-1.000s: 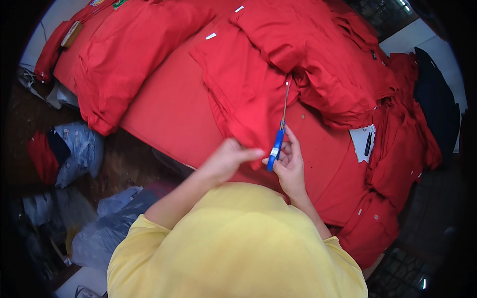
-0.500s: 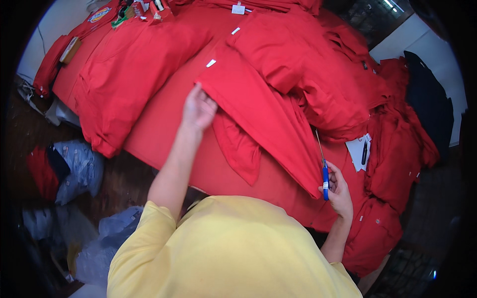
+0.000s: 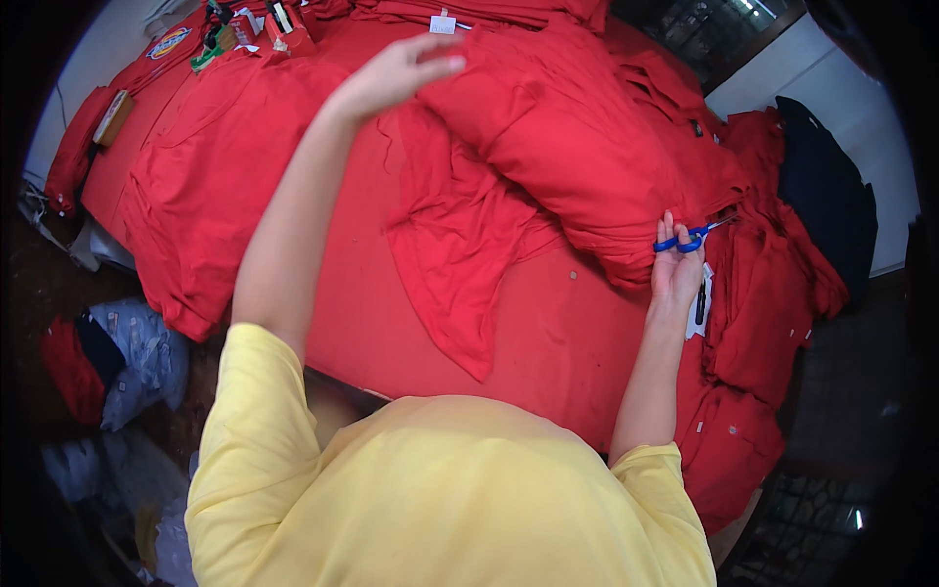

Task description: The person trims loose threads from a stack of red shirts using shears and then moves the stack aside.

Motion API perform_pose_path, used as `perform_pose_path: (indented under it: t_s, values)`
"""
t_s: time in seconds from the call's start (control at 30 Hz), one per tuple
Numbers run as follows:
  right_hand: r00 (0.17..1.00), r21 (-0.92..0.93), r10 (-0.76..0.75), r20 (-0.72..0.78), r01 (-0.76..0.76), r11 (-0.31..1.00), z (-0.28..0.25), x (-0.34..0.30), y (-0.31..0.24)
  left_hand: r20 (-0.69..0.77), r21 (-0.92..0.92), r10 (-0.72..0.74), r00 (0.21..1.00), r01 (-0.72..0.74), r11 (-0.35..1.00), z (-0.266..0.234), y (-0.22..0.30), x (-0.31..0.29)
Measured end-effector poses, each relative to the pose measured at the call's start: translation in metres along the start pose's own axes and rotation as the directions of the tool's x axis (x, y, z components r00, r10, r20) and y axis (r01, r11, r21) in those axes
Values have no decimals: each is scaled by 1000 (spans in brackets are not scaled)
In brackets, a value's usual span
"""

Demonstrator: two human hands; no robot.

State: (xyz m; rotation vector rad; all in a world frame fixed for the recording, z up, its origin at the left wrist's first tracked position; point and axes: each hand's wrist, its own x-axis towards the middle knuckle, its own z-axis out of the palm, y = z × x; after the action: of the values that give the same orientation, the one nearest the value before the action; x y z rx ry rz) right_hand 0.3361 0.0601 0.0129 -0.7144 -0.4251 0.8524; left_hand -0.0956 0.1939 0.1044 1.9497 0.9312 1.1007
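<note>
My left hand [image 3: 399, 74] is stretched far forward over the upper left end of a thick stack of red garments [image 3: 567, 147]. Its fingers are apart and grip nothing; whether they brush the cloth I cannot tell. Small scissors with blue handles [image 3: 691, 241] hang on the fingers of my right hand [image 3: 675, 269], blades pointing right. That hand is at the stack's lower right end, palm partly turned up. Between my arms, a crumpled red garment [image 3: 455, 284] spreads out from under the stack.
Another red garment pile [image 3: 220, 147] lies to the left, and more red clothing [image 3: 763, 284] is heaped on the right. A white paper with a dark slim tool [image 3: 700, 298] is beside my right wrist. Plastic-wrapped bundles [image 3: 142, 352] sit on the floor.
My left hand has moved forward from the smooth garment's edge. My right hand has risen with the scissors, whose blades turned rightward. The smooth garment piece now lies up on the stack.
</note>
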Motion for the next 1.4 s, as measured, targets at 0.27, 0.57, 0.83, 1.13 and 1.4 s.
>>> perform_pose_path:
  t_s: [0.27, 0.57, 0.83, 1.13, 1.4]
  values:
    - [966, -400, -7, 259, 114, 909, 38, -81, -36, -128, 379, -506, 853, 514, 770, 56, -22, -160]
    - [655, -744, 595, 465, -75, 664, 54, -204, 65, -285, 568, -206, 936, 338, 750, 113, -17, -249]
    - [604, -685, 452, 656, 225, 693, 26, -215, 110, -347, 606, -48, 937, 263, 751, 124, -36, -265]
    - [601, -694, 437, 668, 293, 658, 28, -218, 110, -405, 602, 18, 914, 252, 758, 128, -47, -268]
    - [625, -690, 437, 647, 234, 685, 28, -221, 112, -374, 587, -75, 924, 299, 753, 126, -44, -267]
